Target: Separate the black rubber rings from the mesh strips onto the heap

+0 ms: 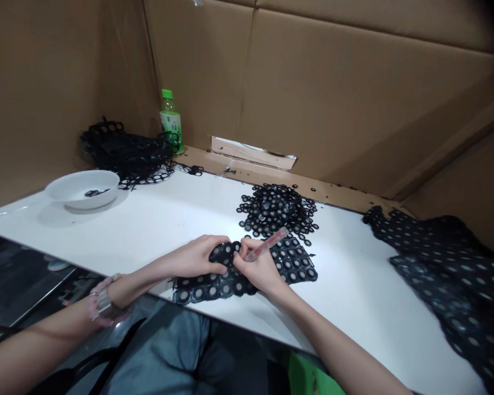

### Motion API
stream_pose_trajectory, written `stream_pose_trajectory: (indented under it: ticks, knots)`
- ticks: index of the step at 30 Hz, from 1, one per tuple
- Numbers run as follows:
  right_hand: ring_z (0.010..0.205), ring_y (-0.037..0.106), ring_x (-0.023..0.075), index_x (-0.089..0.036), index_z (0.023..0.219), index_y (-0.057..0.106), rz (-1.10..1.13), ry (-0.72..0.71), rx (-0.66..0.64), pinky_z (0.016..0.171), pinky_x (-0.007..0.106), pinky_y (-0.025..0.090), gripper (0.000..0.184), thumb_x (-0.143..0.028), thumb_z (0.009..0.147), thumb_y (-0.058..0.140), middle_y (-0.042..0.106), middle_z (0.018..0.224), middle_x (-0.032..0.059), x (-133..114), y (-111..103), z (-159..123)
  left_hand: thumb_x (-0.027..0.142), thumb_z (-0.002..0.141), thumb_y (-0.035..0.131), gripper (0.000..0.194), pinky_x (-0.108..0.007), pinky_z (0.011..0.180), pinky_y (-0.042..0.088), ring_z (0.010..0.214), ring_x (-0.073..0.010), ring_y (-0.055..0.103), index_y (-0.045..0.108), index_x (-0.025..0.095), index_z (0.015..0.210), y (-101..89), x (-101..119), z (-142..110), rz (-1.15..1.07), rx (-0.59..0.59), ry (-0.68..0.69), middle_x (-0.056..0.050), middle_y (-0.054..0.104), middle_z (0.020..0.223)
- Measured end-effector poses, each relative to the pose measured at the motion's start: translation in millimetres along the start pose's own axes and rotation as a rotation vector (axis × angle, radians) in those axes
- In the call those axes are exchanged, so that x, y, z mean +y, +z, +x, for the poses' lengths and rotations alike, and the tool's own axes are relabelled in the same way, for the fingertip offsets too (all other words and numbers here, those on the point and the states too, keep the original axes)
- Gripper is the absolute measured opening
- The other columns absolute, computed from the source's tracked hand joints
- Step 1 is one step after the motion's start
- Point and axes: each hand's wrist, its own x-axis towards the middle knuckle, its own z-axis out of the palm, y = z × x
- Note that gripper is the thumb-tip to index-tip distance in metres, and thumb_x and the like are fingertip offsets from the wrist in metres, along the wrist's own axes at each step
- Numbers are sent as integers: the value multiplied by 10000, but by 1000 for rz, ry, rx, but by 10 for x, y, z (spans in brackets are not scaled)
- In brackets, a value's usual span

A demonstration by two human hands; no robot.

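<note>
A black rubber sheet [294, 263] dotted with rows of pale-centred rings lies along the table's front edge. With thumb and fingers pinched on its raised part, my left hand [201, 255] bends the sheet upward. My right hand [258, 269] is closed around a clear, reddish pen-like tool [271, 243], its upper end pointing right and away. The tool's tip is hidden by the fingers, close to the sheet. Just behind the sheet sits a heap of loose black rings [275, 208].
A white bowl [82, 189] with a few dark pieces stands at left. Behind it are tangled black webbing scraps [127, 148] and a green bottle [172, 120]. More dotted black sheets [448, 263] lie at right. Cardboard walls [333, 99] enclose the white table [160, 214].
</note>
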Motion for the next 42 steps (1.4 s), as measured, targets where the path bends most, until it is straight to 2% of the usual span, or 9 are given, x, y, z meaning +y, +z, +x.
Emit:
stream_pose_trajectory:
  ticks: [4,9,13,16,22,28,32,38,42]
  knots:
    - [456,321,87,-207,510,282,7,-15,-31,460,225,247,266,-141,670,484,330,474,-62,-33,12,-35,250,704,595,347,-305,847,389,981,-223,522,502,192,1033,7,65,2,-135,-23,30,-35,581,1038]
    - [442,318,82,-201,502,294,-52,-65,-71,458,221,248,258,-125,677,468,316,454,-65,-57,14,-54,249,727,561,243,-309,882,380,967,-201,517,491,183,950,-12,86,27,-309,-103,36,-16,571,964]
    - [403,359,75,-207,485,297,155,81,22,421,209,261,270,-145,644,507,354,434,-73,-9,-13,2,300,755,533,282,-304,855,387,961,-201,496,459,192,1005,-57,87,-7,-242,-117,32,-18,551,993]
    - [341,397,75,-213,489,305,343,203,64,372,194,253,265,-159,625,526,382,380,-88,21,-37,47,266,785,473,293,-308,844,384,957,-204,495,434,199,1068,-82,137,-37,-131,-148,1,-30,550,1038]
    - [320,381,54,-207,490,313,415,241,111,342,169,219,249,-169,601,533,387,361,-98,9,-55,73,203,739,459,280,-288,860,394,988,-211,514,483,183,1018,-45,233,-3,-204,-222,-22,-37,585,1042]
    - [318,381,61,-212,487,296,401,161,55,343,179,248,288,-189,620,550,359,375,-99,-25,-60,12,284,579,695,554,-325,869,398,1014,-246,511,455,197,1071,40,197,-52,-201,-85,-17,-44,563,1093]
    - [339,387,67,-211,492,297,314,135,-33,358,190,257,285,-166,642,535,347,410,-89,-35,-33,-94,289,617,665,493,-321,791,420,908,-232,543,444,200,1049,53,165,-91,-144,-47,-59,-25,573,981]
    - [381,369,76,-211,501,309,183,159,12,398,202,267,255,-155,637,517,348,422,-80,-11,3,-129,274,626,653,498,-310,769,410,887,-227,541,427,216,1066,48,149,-85,-131,-39,-52,-25,573,981]
    - [429,339,80,-205,494,304,74,95,16,435,210,265,249,-147,639,499,346,443,-69,-37,-1,-122,277,623,656,496,-285,718,413,826,-205,537,423,216,1056,62,135,-88,-149,-27,-40,-11,567,928]
